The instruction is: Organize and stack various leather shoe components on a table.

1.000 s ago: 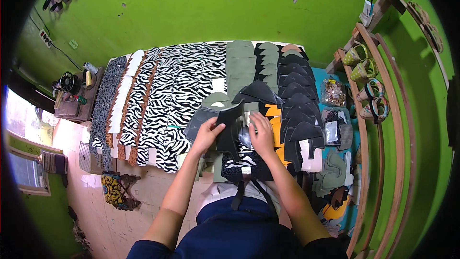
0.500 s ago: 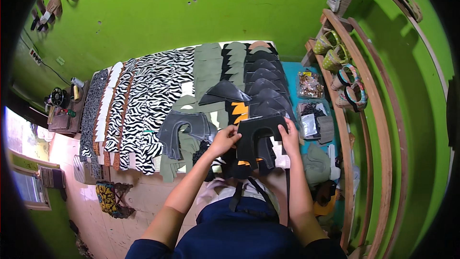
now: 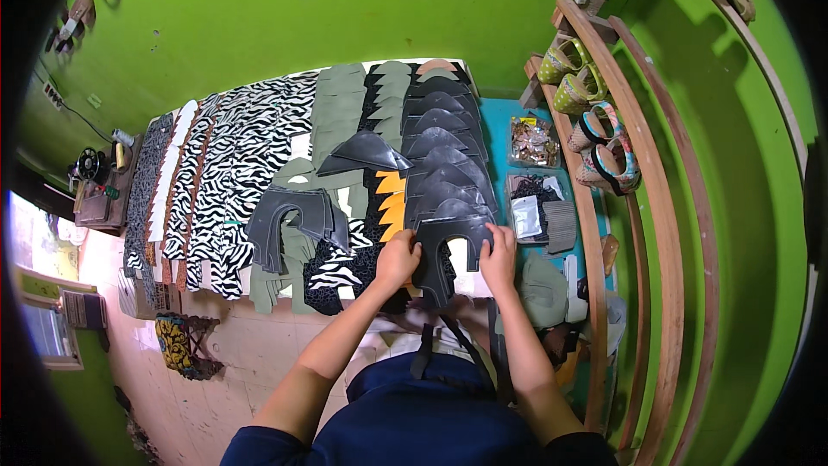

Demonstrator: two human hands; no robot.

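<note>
A black U-shaped shoe-upper piece (image 3: 434, 278), leather-like, is held between my two hands at the near end of a row of overlapping black upper pieces (image 3: 446, 148). My left hand (image 3: 399, 261) pinches its left side, fingers closed. On the opposite side, my right hand (image 3: 498, 259) grips the edge between thumb and fingers. The piece's top edge overlaps the nearest piece of the row; whether it rests fully on the table cannot be told. More black U-shaped pieces (image 3: 289, 211) lie left of my hands, and a small pile of curved black pieces (image 3: 364, 154) lies farther back.
Zebra-print pieces (image 3: 246, 147), green pieces (image 3: 341, 103) and yellow-orange pieces (image 3: 392, 207) cover the table in rows. At right are a clear box of small parts (image 3: 534, 142), a tray with packets (image 3: 539, 211) and a wooden rack (image 3: 638, 173) bearing sandals (image 3: 606, 164).
Both hands have brought the black U-shaped piece against the near end of the black row, and it appears lower and flatter. The whole view has shifted slightly, moving the table leftward in the picture.
</note>
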